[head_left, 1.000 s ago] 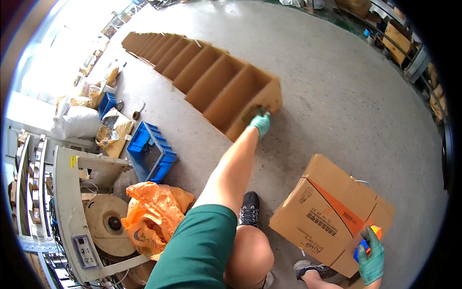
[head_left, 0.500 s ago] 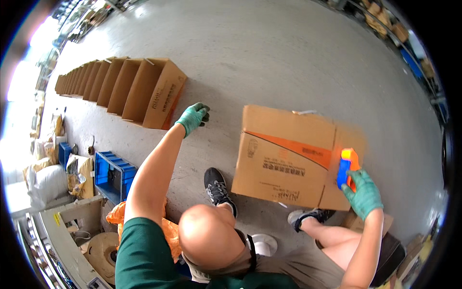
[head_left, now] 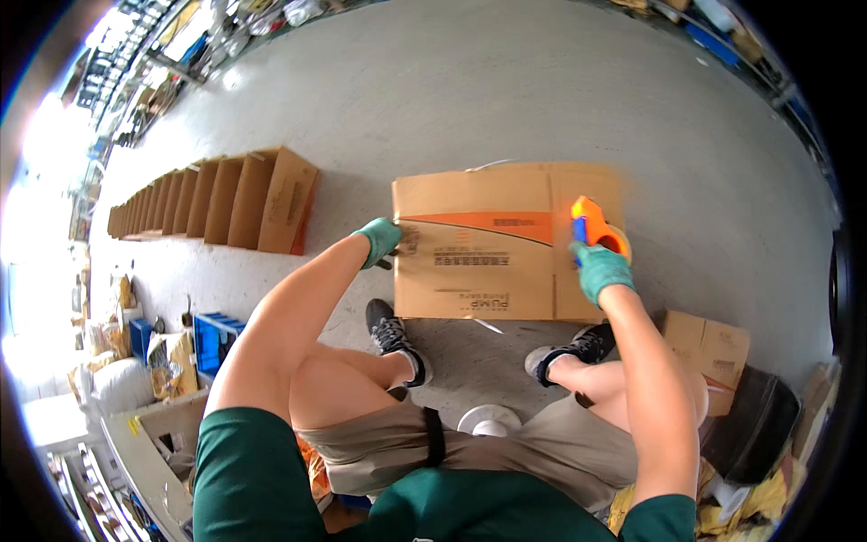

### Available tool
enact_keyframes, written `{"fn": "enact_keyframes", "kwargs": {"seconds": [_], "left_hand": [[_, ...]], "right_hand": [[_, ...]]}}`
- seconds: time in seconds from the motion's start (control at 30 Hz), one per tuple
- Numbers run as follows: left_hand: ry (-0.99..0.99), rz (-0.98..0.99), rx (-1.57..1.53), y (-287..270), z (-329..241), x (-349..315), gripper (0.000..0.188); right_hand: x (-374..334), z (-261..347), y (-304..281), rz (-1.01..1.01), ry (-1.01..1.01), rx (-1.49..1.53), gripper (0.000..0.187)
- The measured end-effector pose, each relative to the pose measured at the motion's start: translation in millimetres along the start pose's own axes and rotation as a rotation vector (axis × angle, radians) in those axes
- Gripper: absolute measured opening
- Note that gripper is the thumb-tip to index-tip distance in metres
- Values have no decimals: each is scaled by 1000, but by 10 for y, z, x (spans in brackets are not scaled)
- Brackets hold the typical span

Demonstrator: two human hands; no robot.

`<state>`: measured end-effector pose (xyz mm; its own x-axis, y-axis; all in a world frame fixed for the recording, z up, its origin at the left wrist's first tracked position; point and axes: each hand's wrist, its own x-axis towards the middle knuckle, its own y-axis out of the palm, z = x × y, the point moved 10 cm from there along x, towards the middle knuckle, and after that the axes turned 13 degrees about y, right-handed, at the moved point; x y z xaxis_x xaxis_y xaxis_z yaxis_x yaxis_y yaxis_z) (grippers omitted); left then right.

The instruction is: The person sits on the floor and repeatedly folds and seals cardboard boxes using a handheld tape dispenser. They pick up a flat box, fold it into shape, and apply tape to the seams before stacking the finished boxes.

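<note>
A brown cardboard box (head_left: 479, 280) with an orange stripe and dark print lies before my feet. Its right end is blurred. At the left edge of the box is my left hand (head_left: 379, 242) in a green glove, its fingers bent against that edge and partly hidden. My right hand (head_left: 603, 273), gloved in green too, is closed around an orange and blue tape dispenser (head_left: 591, 221). The dispenser is over the right part of the box. Bits of white strap (head_left: 492, 164) stick out at the far and near sides of the box.
A long row of open cardboard boxes (head_left: 289, 199) stands on the grey floor (head_left: 452, 81) to the left. Nearer are a blue crate (head_left: 209, 343) and a beige cabinet (head_left: 149, 443). A smaller carton (head_left: 704, 352) and a black case (head_left: 759, 425) sit by my right leg.
My left hand has come from the air to the left edge of the box. The box lies straighter in view and further left. The tape dispenser stays in my right hand.
</note>
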<state>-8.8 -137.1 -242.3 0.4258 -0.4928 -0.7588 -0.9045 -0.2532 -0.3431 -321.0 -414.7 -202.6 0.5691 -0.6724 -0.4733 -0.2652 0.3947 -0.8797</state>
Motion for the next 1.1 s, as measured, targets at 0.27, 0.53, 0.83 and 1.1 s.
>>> {"fn": "enact_keyframes", "kwargs": {"seconds": [0.27, 0.53, 0.83, 1.1], "left_hand": [[386, -381, -328, -282, -345, -121, 31], [757, -585, -500, -1606, -892, -1057, 31], [837, -628, -564, -1581, -485, -1371, 42], [889, -563, -526, -1601, -474, -1266, 50]], "right_hand": [[236, -381, 222, 95, 315, 388, 36], [177, -554, 58, 3, 316, 237, 44], [-816, 472, -1810, -438, -96, 274, 39], [-944, 713, -2215, -876, -140, 112, 72]]}}
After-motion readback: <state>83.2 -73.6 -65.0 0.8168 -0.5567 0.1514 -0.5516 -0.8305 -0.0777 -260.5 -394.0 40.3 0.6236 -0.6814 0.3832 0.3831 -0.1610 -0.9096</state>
